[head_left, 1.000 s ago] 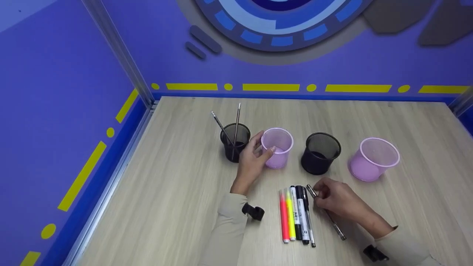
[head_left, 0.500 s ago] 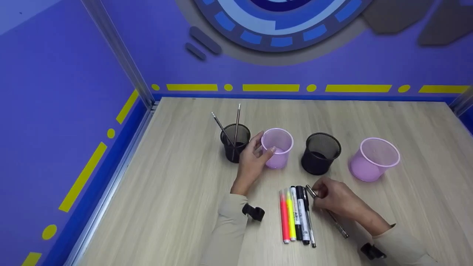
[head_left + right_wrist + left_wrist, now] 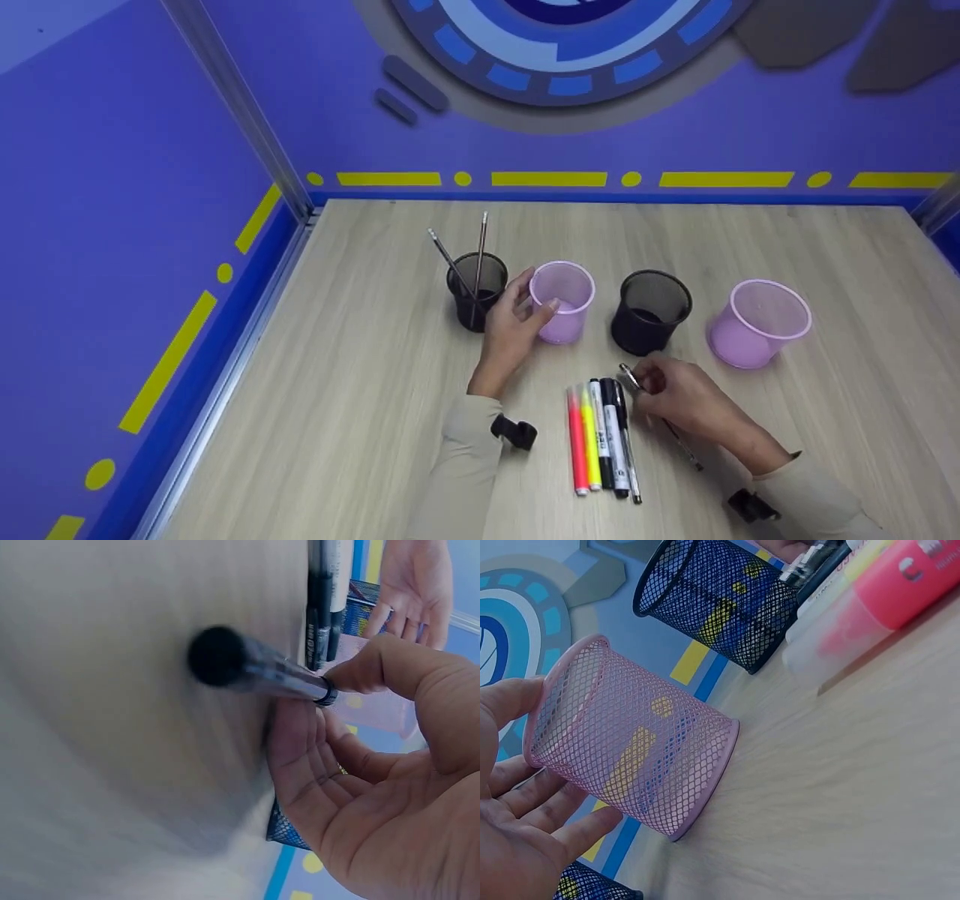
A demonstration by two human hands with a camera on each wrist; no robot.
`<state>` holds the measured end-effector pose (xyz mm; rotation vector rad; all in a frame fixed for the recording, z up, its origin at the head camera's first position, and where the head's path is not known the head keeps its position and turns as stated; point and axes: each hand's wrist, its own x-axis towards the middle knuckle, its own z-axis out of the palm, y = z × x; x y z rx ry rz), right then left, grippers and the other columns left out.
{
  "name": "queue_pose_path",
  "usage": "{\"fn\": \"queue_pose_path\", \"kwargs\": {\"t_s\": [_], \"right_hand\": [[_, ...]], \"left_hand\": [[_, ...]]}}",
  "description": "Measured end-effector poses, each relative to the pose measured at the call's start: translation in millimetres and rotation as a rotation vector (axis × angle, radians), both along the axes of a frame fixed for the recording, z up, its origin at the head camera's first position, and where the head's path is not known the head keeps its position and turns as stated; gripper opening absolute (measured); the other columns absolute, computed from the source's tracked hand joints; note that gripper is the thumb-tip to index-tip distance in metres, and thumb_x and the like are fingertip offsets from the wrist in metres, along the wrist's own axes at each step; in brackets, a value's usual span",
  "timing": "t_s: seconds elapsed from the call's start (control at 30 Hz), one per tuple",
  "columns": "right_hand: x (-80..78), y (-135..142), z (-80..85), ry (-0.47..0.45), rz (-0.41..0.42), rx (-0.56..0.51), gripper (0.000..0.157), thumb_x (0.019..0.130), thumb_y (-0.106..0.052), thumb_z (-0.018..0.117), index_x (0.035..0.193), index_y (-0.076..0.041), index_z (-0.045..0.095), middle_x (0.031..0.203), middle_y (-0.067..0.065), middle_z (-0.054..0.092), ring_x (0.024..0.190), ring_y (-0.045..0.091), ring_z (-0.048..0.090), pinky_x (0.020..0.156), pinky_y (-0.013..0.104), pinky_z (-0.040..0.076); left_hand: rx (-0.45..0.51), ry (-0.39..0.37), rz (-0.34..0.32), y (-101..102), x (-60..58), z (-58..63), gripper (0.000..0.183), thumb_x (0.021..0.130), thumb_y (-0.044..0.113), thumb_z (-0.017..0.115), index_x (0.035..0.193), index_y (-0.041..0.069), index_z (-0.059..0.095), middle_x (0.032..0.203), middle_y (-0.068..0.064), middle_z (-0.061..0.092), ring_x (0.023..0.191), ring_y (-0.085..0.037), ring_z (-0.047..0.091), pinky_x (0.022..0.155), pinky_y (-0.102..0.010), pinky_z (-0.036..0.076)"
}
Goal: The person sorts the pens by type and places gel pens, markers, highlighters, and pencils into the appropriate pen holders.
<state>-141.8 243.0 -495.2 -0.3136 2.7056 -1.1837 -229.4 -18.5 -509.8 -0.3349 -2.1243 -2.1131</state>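
Note:
My left hand (image 3: 511,330) holds the side of a pink mesh pen holder (image 3: 564,326) standing on the table. In the left wrist view the thumb touches its rim (image 3: 604,639) and the fingers lie along its wall. My right hand (image 3: 686,394) pinches a slim clear-barrelled pen (image 3: 262,671) between thumb and fingers, its dark end toward the right wrist camera. To the left of that hand lie a pink highlighter (image 3: 577,446), a yellow highlighter (image 3: 591,442), black-and-white markers (image 3: 616,442) and another clear pen (image 3: 632,465), side by side.
A black mesh holder (image 3: 463,311) with two pencils (image 3: 481,251) stands left of the left hand. Another black mesh holder (image 3: 645,334) and a second pink one (image 3: 739,341) stand to the right. Blue walls (image 3: 495,146) border the wooden table (image 3: 360,360).
My right hand has moved slightly away from the person, raising the pen and carrying it toward the holders. The left hand stays on the pink pen holder.

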Motion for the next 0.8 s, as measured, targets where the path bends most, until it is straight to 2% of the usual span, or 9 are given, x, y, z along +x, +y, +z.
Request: {"fn": "queue_pose_path", "kwargs": {"t_s": [0.13,0.5,0.8], "right_hand": [[1.8,0,7.0,0.057,-0.019,-0.019,0.026,0.083,0.003,0.076,0.107,-0.003,0.066,0.087,0.0,0.064,0.082,0.015,0.061,0.067,0.025,0.053],[5.1,-2,24.1,0.179,-0.068,-0.101,0.031,0.083,0.011,0.071,0.111,-0.003,0.067,0.094,0.001,0.067,0.082,0.015,0.066,0.071,0.026,0.055],[9.6,-3,30.2,0.297,-0.13,-0.258,0.035,0.083,0.018,0.074,0.111,0.001,0.062,0.098,0.006,0.069,0.082,0.01,0.066,0.066,0.021,0.057]], "left_hand": [[-0.005,-0.008,-0.001,-1,1.8,-1.7,0.065,0.096,0.012,0.079,0.153,-0.002,0.051,0.153,-0.02,0.056,0.141,-0.038,0.054,0.113,-0.038,0.048],[-0.011,-0.001,-0.015,-1,2.0,-1.4,0.066,0.097,0.015,0.078,0.154,-0.001,0.051,0.154,-0.02,0.055,0.141,-0.037,0.054,0.114,-0.041,0.047],[-0.006,0.011,-0.019,0,-0.4,-3.0,0.065,0.097,0.014,0.078,0.154,-0.002,0.05,0.155,-0.02,0.054,0.141,-0.04,0.053,0.115,-0.047,0.045]]}}
